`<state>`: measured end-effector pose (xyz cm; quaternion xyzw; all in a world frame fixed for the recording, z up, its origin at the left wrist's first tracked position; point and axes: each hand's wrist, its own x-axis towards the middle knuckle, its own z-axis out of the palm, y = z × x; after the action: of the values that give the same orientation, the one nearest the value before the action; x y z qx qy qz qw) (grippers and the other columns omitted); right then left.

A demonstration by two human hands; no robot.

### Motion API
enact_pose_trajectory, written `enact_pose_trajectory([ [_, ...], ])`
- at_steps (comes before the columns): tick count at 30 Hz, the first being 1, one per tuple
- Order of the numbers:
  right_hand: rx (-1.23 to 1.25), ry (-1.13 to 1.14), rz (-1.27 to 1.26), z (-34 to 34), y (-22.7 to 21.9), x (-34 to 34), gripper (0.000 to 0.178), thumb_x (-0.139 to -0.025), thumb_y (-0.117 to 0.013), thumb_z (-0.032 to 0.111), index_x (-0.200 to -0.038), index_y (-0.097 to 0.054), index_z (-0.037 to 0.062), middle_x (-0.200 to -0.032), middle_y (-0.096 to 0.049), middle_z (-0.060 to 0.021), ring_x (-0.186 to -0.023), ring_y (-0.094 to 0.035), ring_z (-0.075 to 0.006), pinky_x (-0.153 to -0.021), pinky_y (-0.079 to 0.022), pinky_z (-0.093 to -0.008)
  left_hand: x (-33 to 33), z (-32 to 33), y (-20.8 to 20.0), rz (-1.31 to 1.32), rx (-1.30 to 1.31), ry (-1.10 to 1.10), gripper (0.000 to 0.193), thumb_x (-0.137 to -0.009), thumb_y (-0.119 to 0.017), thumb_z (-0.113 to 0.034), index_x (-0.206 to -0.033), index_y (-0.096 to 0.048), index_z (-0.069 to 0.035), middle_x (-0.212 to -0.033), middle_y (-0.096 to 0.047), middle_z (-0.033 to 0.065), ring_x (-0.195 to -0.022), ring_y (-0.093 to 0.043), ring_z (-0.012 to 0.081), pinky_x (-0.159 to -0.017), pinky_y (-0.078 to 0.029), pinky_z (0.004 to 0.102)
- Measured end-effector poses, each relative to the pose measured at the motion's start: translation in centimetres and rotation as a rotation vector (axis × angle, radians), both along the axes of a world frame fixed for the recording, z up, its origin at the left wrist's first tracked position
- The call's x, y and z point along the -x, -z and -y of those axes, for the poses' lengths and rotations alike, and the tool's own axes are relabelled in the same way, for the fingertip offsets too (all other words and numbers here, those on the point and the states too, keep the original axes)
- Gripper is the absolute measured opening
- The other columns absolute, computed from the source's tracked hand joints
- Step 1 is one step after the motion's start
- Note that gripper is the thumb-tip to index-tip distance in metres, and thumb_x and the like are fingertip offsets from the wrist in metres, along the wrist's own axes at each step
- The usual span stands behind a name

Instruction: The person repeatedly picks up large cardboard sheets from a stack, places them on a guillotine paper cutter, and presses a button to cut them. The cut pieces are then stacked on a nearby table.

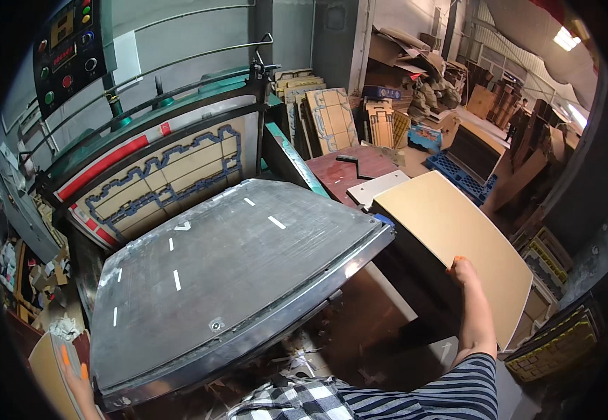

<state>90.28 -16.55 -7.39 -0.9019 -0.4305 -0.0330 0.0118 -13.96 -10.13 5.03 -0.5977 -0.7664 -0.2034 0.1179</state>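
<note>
My right hand (463, 270), with orange covers on its fingertips, is closed on the near edge of a tan cardboard sheet (451, 217) lying on top of a stack at the right. At the lower left my left hand (76, 381), also with orange fingertip covers, lies with fingers stretched out against a curved tan cardboard piece (45, 364). Between my hands tilts the dark metal platen (227, 259) of a die-cutting press, with short white tape strips on it. Behind the platen stands a wooden die board (167, 168) edged with dark foam.
A control panel (66, 56) with coloured buttons hangs at the upper left. Metal guard bars (199, 42) cross above the press. A dark red table (360, 164) carries a black angled bar (351, 165). Beyond it are several leaning die boards (332, 119) and a blue pallet (451, 171).
</note>
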Motion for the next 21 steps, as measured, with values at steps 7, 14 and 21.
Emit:
enact_pose_trajectory([
  [7, -0.368, -0.097, 0.630, -2.0, -16.0, 2.7, 0.008, -0.084, -0.054, 0.008, -0.086, -0.061, 0.0045, -0.081, -0.065, -0.0178, -0.073, -0.065, -0.0343, -0.060, -0.052, -0.0440, -9.7, -6.2, -4.8, 0.070, -0.192, 0.340, 0.057, -0.086, -0.057, 0.000, -0.141, -0.042, -0.004, -0.153, -0.032, 0.0124, -0.140, -0.031, 0.0318, -0.114, -0.024, 0.0386],
  [14, -0.427, -0.696, 0.849, -4.5, -25.3, 20.9, 0.019, -0.082, -0.059, 0.009, -0.099, -0.064, 0.0043, -0.091, -0.066, -0.0108, -0.078, -0.066, -0.0243, -0.063, -0.055, -0.0353, -21.1, -6.2, -11.4, -0.110, -0.417, 0.656, 0.054, -0.089, -0.058, -0.004, -0.140, -0.041, 0.000, -0.149, -0.036, 0.0170, -0.139, -0.032, 0.0363, -0.113, -0.023, 0.0486],
  [21, -0.558, -1.293, 0.383, -12.8, -19.6, 38.4, 0.042, -0.082, -0.054, 0.013, -0.118, -0.051, -0.0079, -0.094, -0.060, -0.0219, -0.086, -0.063, -0.0354, -0.074, -0.053, -0.0431, -26.6, -5.2, -12.1, -0.356, -0.305, 0.809, 0.082, -0.082, -0.068, -0.038, -0.148, -0.030, -0.010, -0.153, -0.027, 0.0170, -0.142, -0.021, 0.0411, -0.115, -0.012, 0.0604],
])
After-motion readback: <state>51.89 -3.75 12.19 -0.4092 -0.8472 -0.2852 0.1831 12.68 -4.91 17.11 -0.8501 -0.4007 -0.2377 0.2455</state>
